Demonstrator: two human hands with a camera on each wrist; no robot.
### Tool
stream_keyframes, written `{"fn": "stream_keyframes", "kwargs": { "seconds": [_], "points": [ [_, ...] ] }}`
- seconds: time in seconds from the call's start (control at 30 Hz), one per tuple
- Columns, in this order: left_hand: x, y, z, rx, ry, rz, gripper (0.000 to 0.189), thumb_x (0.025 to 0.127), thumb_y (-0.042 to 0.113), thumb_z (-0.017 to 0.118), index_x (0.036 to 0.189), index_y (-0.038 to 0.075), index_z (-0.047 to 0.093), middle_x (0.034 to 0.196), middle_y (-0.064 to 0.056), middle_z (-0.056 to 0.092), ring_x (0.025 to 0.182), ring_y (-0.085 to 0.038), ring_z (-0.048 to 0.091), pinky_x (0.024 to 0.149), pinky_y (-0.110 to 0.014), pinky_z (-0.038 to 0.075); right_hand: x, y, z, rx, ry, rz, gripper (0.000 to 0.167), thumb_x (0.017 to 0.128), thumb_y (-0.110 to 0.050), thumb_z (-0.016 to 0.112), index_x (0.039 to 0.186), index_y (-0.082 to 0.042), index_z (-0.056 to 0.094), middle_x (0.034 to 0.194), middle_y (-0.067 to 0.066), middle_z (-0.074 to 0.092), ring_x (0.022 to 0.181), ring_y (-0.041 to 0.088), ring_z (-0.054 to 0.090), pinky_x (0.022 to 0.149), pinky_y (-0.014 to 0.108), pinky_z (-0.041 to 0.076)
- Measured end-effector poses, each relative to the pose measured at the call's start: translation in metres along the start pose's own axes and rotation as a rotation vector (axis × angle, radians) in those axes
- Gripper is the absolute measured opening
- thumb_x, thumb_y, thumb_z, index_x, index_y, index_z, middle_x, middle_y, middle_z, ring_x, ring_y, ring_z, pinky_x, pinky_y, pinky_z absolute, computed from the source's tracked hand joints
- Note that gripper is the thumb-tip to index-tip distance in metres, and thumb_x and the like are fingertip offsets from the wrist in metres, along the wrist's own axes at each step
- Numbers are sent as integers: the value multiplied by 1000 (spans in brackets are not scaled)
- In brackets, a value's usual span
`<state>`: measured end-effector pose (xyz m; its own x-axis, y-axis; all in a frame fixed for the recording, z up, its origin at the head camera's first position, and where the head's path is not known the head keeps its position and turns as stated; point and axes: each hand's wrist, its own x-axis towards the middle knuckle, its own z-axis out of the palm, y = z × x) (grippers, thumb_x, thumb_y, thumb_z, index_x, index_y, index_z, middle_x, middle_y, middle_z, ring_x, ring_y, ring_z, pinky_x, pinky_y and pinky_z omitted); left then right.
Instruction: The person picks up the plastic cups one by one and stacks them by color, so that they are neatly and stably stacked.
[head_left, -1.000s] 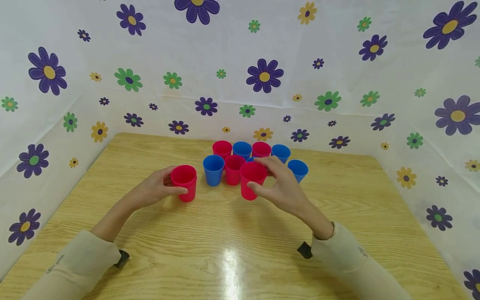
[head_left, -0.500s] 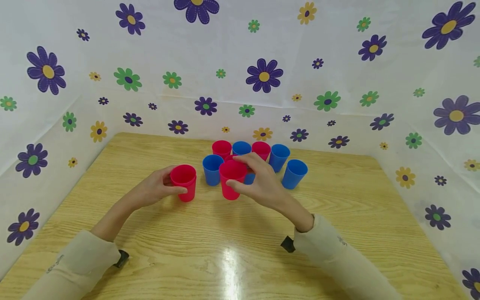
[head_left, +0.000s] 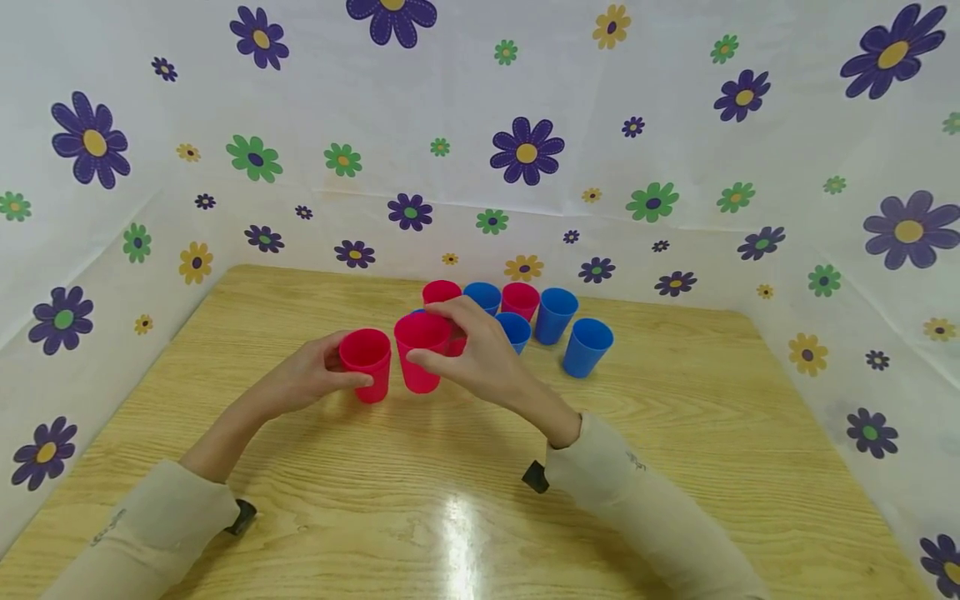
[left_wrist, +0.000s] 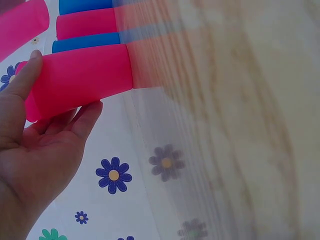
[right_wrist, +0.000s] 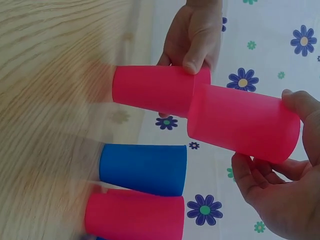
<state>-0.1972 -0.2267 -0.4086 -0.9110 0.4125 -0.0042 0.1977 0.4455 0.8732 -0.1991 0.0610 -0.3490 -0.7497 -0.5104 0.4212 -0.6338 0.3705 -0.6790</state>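
1. Presently, we see the left hand (head_left: 311, 379) gripping a red, tapered plastic cup (head_left: 377, 383) that stands upright on the pale wood-grain table (head_left: 360, 500); a second rim line suggests nesting.
2. The right hand (head_left: 483, 354) grasps another red, tapered plastic cup (head_left: 420, 371), lifted and mouth-up, just beside the left one — we cannot tell whether they touch.
3. For good handling, we would steady the left cup, pinch lightly so neither wall flexes, and bring the lifted base above the neighbouring rim before shifting sideways.
4. We should mind the blue, tapered plastic cup (right_wrist: 142, 170) close behind; a knuckle could tip it.
5. Beyond the cups, the white flower-printed cloth (head_left: 450, 179) bounds the far edge — our widest stretch lies nearer, between the forearms.
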Motion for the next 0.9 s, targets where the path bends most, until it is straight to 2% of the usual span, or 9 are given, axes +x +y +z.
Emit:
{"fn": "stream_keyframes", "kwargs": {
  "seconds": [0.23, 0.6, 0.9],
  "points": [
    [-1, 1, 0, -22, -11, 17, 61, 93, 17, 79, 145, 1, 51, 129, -15, 66, 113, -30, 65, 89, -25, 56, 13, -4, 7, 18, 20, -3, 60, 87, -29, 85, 137, -3, 62, 117, 5, 62, 94, 16, 58, 72, 28, 56],
    [-1, -1, 0, -48, -20, 21, 60, 94, 20, 78, 145, 1, 51, 129, -14, 66, 112, -30, 65, 90, -25, 56, 27, -10, 11, 83, 42, 14, 56, 90, -24, 82, 137, -1, 60, 120, 7, 61, 101, 18, 63, 86, 37, 59],
    [-2, 2, -2, -26, -21, 3, 63, 95, 24, 78, 146, 3, 50, 131, -14, 64, 115, -31, 63, 90, -26, 56, 42, -18, 9, 102, 76, -5, 58, 91, -24, 81, 140, -2, 58, 124, 9, 62, 105, 18, 62, 85, 30, 58]
  ]
}}
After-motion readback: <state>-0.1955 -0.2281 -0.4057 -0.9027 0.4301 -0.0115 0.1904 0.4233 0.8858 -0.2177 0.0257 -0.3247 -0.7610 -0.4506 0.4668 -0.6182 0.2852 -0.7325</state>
